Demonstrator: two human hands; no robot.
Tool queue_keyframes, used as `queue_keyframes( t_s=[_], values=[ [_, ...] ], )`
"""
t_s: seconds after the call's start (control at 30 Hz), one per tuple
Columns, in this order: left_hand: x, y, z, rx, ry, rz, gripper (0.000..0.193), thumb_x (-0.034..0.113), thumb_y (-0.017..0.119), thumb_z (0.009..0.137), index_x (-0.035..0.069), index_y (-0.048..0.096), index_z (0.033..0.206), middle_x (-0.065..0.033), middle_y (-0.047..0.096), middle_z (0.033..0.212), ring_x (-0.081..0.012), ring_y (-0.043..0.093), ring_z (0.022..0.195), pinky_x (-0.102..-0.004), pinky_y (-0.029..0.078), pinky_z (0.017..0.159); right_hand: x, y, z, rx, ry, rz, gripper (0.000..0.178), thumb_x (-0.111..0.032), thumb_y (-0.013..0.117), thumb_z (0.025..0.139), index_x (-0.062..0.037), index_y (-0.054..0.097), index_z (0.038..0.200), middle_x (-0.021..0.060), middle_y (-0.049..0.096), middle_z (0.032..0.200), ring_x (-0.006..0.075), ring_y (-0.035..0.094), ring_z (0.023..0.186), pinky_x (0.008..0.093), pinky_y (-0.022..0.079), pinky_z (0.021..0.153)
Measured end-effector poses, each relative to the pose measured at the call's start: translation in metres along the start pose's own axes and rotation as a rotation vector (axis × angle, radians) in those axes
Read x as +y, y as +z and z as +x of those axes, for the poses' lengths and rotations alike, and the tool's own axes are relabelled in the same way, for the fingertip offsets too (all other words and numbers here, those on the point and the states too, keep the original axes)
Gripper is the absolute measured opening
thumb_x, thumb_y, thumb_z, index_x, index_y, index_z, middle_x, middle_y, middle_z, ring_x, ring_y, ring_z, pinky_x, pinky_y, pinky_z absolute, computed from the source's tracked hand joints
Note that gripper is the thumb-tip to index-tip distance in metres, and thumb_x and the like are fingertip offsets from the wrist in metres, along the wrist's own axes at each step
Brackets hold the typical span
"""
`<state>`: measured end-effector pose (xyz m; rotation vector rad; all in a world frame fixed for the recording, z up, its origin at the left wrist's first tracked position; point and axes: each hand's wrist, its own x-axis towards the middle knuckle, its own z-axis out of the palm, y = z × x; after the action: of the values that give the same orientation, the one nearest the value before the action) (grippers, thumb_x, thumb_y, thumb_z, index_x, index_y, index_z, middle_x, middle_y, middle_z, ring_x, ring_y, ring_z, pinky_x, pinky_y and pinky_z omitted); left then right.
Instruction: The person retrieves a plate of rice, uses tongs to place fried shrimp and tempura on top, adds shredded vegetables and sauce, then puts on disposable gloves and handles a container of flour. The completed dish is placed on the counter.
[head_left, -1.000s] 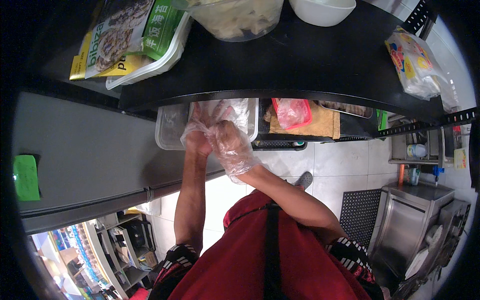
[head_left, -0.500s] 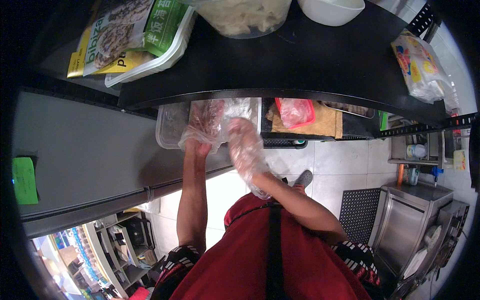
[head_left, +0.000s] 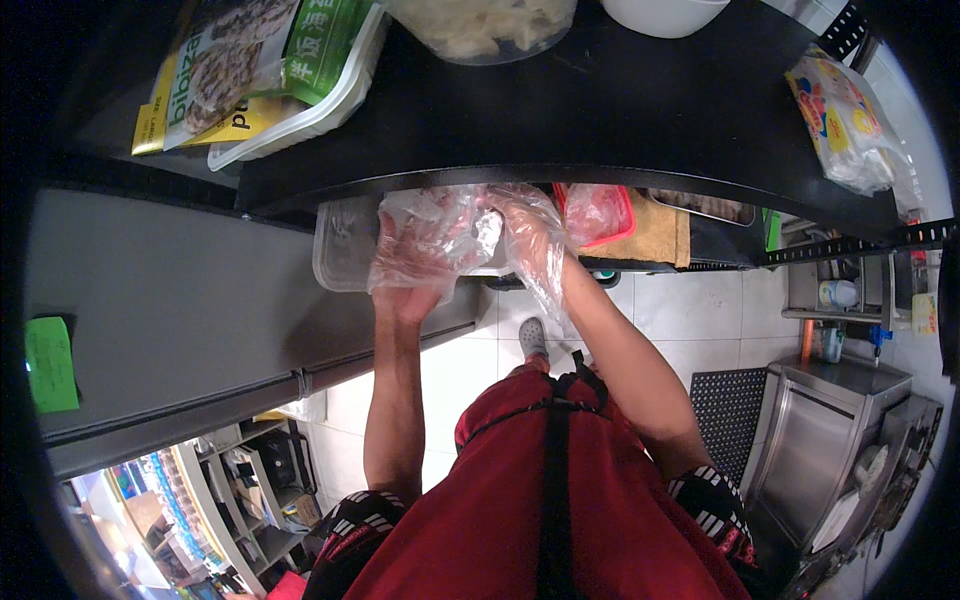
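Beneath the front edge of the black shelf, a clear plastic bag (head_left: 428, 232) with reddish meat showing through it is spread between my hands. My left hand (head_left: 408, 298) is closed on the bag from below, its fingers covered by the crumpled film. A loose, clear disposable glove covers my right hand (head_left: 532, 228), which reaches in from the right and grips the bag's right side; its fingertips are blurred by the film. Under the bag sits a clear plastic tray (head_left: 340, 250), mostly covered.
A red-rimmed tray (head_left: 598, 214) with pink, wrapped contents rests on brown cardboard (head_left: 660, 232). The black shelf (head_left: 600, 120) overhangs my hands, carrying a clear tub (head_left: 490, 30), a white bowl (head_left: 665, 15) and a plastic package (head_left: 845, 125). A grey panel (head_left: 190, 300) stands at left.
My right hand has moved up and right, and the film is now spread wider over the meat and my left hand. My foot below has shifted left.
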<state>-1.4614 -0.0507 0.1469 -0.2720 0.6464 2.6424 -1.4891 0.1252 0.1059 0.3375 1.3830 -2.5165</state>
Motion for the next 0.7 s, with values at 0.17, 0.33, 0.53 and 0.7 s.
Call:
queue_keyframes(
  t_s=[0.17, 0.33, 0.53, 0.7],
  values=[
    [0.001, 0.002, -0.005, -0.06, 0.02, -0.064, 0.069, 0.057, 0.057, 0.088, 0.012, 0.045, 0.14, -0.0148, 0.032, 0.152, -0.0462, 0.022, 0.141, -0.0726, 0.02, 0.108, -0.006, 0.001, -0.009, 0.098, -0.157, -0.638, 0.044, -0.035, 0.064, 0.089, -0.0027, 0.061, 0.118, 0.0126, 0.065, 0.117, 0.0227, 0.06, 0.106, 0.0342, 0.045, 0.096],
    [0.001, 0.002, -0.001, 0.003, 0.138, -0.154, 0.08, 0.061, 0.058, 0.086, 0.013, 0.035, 0.145, -0.0152, 0.024, 0.154, -0.0483, 0.021, 0.14, -0.0743, 0.019, 0.107, -0.001, 0.027, -0.074, 0.222, -0.482, -0.732, 0.045, -0.031, 0.065, 0.092, -0.0055, 0.053, 0.127, 0.0103, 0.057, 0.12, 0.0245, 0.054, 0.109, 0.0394, 0.041, 0.098],
    [-0.005, -0.005, 0.013, 0.031, 0.159, -0.119, 0.094, 0.066, 0.059, 0.083, 0.01, 0.023, 0.149, -0.0165, 0.018, 0.154, -0.0453, 0.023, 0.14, -0.0685, 0.023, 0.109, 0.029, 0.054, -0.084, -0.062, -0.917, -1.009, 0.025, -0.018, 0.072, 0.085, -0.0067, 0.064, 0.105, 0.0137, 0.057, 0.116, 0.0321, 0.055, 0.107, 0.0417, 0.047, 0.092],
    [-0.01, -0.016, 0.03, 0.081, 0.304, 0.043, 0.083, 0.061, 0.054, 0.09, 0.009, 0.025, 0.148, -0.0161, 0.026, 0.15, -0.04, 0.037, 0.132, -0.0561, 0.032, 0.109, 0.055, 0.047, -0.072, -0.134, -0.941, -0.851, 0.021, -0.001, 0.065, 0.084, -0.0067, 0.064, 0.105, 0.0123, 0.061, 0.102, 0.0306, 0.06, 0.089, 0.0375, 0.053, 0.075]
  ],
)
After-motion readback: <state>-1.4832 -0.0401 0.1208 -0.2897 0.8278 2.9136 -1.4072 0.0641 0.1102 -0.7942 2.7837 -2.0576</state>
